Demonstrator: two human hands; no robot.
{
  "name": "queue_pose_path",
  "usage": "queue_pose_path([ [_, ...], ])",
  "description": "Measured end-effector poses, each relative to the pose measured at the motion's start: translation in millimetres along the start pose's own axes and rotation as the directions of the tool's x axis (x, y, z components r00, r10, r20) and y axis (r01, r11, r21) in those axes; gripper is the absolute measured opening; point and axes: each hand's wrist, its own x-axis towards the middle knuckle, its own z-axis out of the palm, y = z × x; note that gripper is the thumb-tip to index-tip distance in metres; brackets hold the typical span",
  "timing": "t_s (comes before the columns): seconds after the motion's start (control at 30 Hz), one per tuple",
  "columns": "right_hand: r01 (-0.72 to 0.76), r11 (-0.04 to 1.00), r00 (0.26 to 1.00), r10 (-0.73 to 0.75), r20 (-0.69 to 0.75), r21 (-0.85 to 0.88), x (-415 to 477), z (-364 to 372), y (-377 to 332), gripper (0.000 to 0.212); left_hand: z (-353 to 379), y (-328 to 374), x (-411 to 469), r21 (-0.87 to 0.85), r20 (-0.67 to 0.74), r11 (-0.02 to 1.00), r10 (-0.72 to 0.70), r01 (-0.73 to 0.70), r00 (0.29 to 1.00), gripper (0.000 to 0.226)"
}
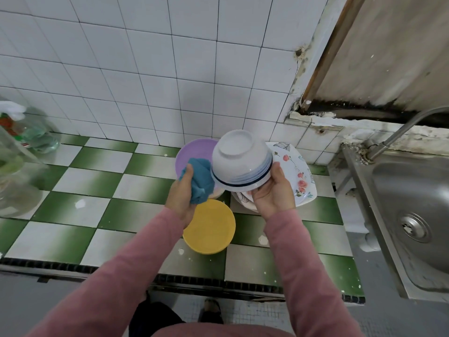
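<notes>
White wall tiles [145, 69] fill the upper left, above a green-and-white chequered counter [85, 181]. A steel sink [413, 181] with its tap [398, 133] sits at the right edge, under a stained panel [388, 57].

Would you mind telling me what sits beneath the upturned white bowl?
A stack of floral plates and a purple plate rest on the counter below the white bowl, which the right hand holds. The bowl hides where they meet.

yellow bowl [209, 227] on tiled counter [97, 181] | purple bowl [192, 154] behind | floral plate [295, 171] | sink [413, 190], tap [398, 132] right
</notes>
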Motion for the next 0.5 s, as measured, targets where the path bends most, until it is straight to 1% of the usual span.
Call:
queue_pose_path([
  [0.07,0.108,0.977,0.994,-0.106,0.018,-0.186,-3,6,-1,0.027,10,1,-8,0.131,-0.071,0.98,0.157,-0.147,0.985,0.049],
  [0.1,0.155,0.939,0.988,-0.151,0.036,-0.306,-6,10,1,0.024,16,3,-13,0.224,-0.068,0.945,0.258,-0.238,0.964,0.043],
  [0.13,0.198,0.883,0.979,-0.195,0.052,-0.424,-10,15,4,0.022,24,5,-21,0.291,-0.008,0.897,0.35,-0.332,0.937,0.038],
  [0.17,0.244,0.818,0.967,-0.245,0.069,-0.52,-13,18,8,0.022,32,7,-29,0.336,0.11,0.837,0.421,-0.433,0.9,0.037],
  [0.2,0.283,0.767,0.954,-0.284,0.091,-0.576,-15,20,13,0.025,39,6,-35,0.395,0.271,0.727,0.491,-0.561,0.828,0.039],
  [0.23,0.314,0.742,0.944,-0.308,0.114,-0.592,-17,23,17,0.027,44,3,-35,0.458,0.432,0.566,0.532,-0.686,0.728,0.043],
  [0.27,0.324,0.746,0.942,-0.313,0.123,-0.582,-19,26,20,0.029,47,-1,-31,0.512,0.567,0.365,0.535,-0.777,0.626,0.047],
  [0.3,0.326,0.75,0.941,-0.313,0.125,-0.576,-18,27,21,0.03,48,-5,-24,0.541,0.646,0.193,0.527,-0.819,0.551,0.051],
  [0.33,0.324,0.744,0.942,-0.31,0.127,-0.585,-18,28,21,0.031,49,-4,-17,0.568,0.669,0.113,0.514,-0.816,0.537,0.054],
  [0.37,0.328,0.716,0.94,-0.313,0.136,-0.617,-18,28,20,0.033,51,-1,-12,0.587,0.661,0.101,0.514,-0.803,0.547,0.055],
  [0.4,0.338,0.682,0.935,-0.32,0.151,-0.649,-21,29,19,0.035,52,3,-9,0.596,0.632,0.146,0.522,-0.79,0.573,0.054],
  [0.43,0.356,0.641,0.928,-0.33,0.175,-0.68,-23,28,19,0.036,53,9,-5,0.592,0.579,0.247,0.531,-0.767,0.618,0.052],
  [0.47,0.369,0.603,0.921,-0.338,0.192,-0.708,-26,27,20,0.036,53,15,0,0.577,0.518,0.37,0.524,-0.728,0.676,0.05],
  [0.5,0.377,0.578,0.916,-0.347,0.201,-0.724,-28,27,21,0.036,54,19,4,0.568,0.459,0.463,0.508,-0.68,0.729,0.049],
])
